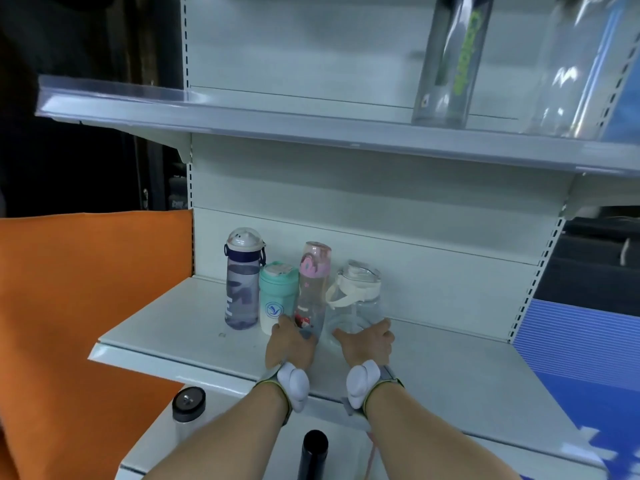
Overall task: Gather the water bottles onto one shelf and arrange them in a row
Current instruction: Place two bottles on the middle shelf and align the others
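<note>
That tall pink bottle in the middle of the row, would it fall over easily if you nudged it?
Probably yes. The pink bottle is tall and narrow and already leans against the mint cup, so a push high up would likely tip it. It looks nearly empty, so probably light. The left hand at its base may steady it.

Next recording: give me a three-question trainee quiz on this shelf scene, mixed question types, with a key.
1. True or false: the left hand is at the base of the pink bottle.
2. How many bottles stand in the row on the middle shelf?
3. Which bottle is leftmost in that row? A) mint-green bottle B) purple bottle C) clear bottle with white lid

Key: 1 true. 2 four. 3 B. The right hand rests at the clear bottle's base, and two more bottles, one with green lettering, stand on the upper shelf.
</note>
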{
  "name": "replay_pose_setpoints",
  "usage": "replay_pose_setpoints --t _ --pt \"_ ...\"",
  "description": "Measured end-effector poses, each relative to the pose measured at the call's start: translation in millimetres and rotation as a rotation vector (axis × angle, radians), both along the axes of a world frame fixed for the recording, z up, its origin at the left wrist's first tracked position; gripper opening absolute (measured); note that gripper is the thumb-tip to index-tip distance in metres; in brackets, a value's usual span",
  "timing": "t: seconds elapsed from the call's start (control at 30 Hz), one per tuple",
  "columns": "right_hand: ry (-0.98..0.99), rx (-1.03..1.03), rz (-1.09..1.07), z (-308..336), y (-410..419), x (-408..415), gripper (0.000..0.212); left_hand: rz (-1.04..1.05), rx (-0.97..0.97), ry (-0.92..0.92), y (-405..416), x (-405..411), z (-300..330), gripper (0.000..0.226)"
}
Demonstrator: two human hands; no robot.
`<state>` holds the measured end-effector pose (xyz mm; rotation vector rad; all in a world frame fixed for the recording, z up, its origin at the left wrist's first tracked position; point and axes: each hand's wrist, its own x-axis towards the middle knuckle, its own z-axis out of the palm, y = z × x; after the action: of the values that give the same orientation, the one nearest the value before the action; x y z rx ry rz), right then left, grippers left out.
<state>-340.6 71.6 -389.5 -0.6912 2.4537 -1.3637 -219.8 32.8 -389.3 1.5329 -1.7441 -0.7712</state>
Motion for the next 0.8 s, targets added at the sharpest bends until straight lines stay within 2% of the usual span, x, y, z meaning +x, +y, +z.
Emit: replay_pose_setpoints --t 0.13,0.3,0.47,0.53,0.67,0.8 --pt "0.007 0.038 0.009 11 16 7 0.116 0.013 -0.028 0.002 11 7 10 0.036" --pt "0.014 0.009 -0.025 40 35 20 0.082 -0.005 -0.155 -0.043 35 11 42 0.026" --pt "-0.001 -0.158 -0.021 78 67 33 0.076 -0.127 -0.303 0.044 54 13 90 0.019" --pt "0.048 -0.23 -0.063 103 81 41 0.072 -0.164 -0.4 0.079 64 14 123 0.019" --pt "0.187 -0.387 -0.14 148 100 56 0.042 -0.213 -0.617 0.227 86 20 189 0.021" --pt "0.428 -0.578 -0.163 200 126 64 0.023 -0.286 -0.764 0.369 114 21 271 0.018"
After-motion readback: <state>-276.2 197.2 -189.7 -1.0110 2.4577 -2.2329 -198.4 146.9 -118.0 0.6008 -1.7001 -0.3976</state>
